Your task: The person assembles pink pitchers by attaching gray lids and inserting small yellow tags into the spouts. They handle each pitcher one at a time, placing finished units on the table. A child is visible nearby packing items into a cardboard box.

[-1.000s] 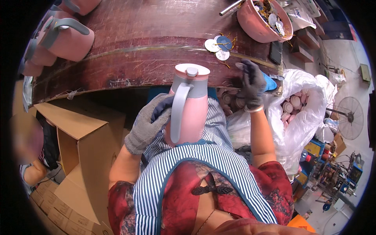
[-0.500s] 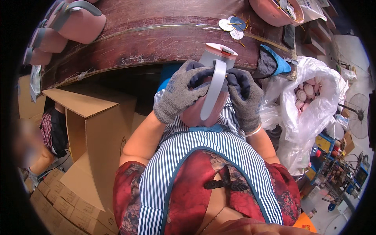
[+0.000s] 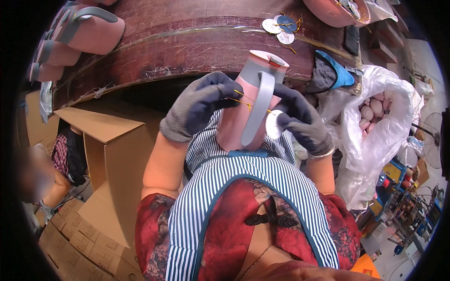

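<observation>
Step in hand, as judged: looping a tag's cord about a jug handle. Clock directions are taken from the pink, tapering, hard-shelled jug (image 3: pixel 233 117), which rests between the hands against a blue-and-white striped cloth apron (image 3: pixel 248 165). At 9 o'clock, the grey-gloved left hand (image 3: pixel 199 107) pinches a thin yellow cord (image 3: pixel 242 101) at the fingertips. At 3 o'clock, the grey-gloved right hand (image 3: pixel 304 118) pinches a white, round, card-like tag (image 3: pixel 273 125). Cord shows on both sides of the curved grey handle (image 3: pixel 258 108); its path behind cannot be fully traced. The next move would call for passing the tag through the loop and drawing it snug. Loose round tags (image 3: pixel 271 26) lie at 1 o'clock on the dark-red wooden table (image 3: pixel 197 30).
</observation>
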Demonstrator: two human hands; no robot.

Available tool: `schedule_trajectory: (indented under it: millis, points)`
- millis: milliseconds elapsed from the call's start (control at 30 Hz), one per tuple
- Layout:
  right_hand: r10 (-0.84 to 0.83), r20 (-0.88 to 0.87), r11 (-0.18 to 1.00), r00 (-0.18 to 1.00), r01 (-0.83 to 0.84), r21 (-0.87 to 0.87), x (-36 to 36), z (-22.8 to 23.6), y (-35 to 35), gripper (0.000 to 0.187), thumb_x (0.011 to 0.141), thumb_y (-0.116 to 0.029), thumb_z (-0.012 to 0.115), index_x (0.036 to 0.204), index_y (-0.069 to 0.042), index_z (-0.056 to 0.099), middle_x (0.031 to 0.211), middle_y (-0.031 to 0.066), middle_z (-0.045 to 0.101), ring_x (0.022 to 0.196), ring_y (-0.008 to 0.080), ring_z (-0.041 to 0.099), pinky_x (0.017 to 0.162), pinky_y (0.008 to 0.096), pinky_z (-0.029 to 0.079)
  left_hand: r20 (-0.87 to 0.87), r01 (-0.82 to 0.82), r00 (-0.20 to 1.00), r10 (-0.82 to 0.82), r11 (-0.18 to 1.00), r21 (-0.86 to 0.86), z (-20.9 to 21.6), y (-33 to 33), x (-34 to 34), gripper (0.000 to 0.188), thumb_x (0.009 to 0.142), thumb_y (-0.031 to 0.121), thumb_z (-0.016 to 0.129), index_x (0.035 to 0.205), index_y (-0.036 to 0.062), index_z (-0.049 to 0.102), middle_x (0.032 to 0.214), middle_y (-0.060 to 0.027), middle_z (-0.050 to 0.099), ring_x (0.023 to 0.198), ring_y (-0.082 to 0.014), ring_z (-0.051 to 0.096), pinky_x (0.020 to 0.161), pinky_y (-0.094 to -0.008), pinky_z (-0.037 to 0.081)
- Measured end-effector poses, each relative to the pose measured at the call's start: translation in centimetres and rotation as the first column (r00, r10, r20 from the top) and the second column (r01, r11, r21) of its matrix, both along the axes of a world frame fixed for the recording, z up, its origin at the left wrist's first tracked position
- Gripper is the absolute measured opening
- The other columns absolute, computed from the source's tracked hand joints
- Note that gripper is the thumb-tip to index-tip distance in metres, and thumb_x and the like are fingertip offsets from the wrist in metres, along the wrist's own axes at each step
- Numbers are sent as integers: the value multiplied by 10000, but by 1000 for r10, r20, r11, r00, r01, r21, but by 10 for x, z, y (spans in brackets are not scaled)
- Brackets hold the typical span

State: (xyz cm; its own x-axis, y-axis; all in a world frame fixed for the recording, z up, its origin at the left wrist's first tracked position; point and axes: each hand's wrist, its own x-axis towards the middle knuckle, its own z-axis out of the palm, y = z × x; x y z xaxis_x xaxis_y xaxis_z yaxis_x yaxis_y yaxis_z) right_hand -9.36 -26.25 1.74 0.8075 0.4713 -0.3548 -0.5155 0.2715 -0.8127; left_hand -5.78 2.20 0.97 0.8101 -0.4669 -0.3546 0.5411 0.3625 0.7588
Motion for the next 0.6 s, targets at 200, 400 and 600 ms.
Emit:
schedule_trajectory:
  millis: [200,400,600]
  points:
    - [-159,501,885,851,347,-310,45,21,-7,614,876,-47,719,1434,1,467,1259,104,635,1045,172,648,917,293,529,-175,-170,981,80,789,-591,-2,-17,17,373,1030,181,452,1340,-20,510,1221,-151,601,1005,-207,624,987,-486,499]
    - [108,883,763,458,531,-368,75,43,22,561,770,90,775,1287,22,567,1370,202,584,1111,230,662,867,316,580,177,92,983,-50,966,-240,15,-39,46,607,955,148,641,1487,-20,402,1461,-190,511,1014,-170,625,950,-366,517]
    - [177,982,740,67,649,-178,104,32,30,530,741,-176,831,1227,-70,649,1203,145,662,1040,310,659,876,384,547,433,-141,901,15,955,260,31,-43,46,601,795,12,780,1355,-21,564,1208,-114,647,1084,-209,624,953,-352,511]
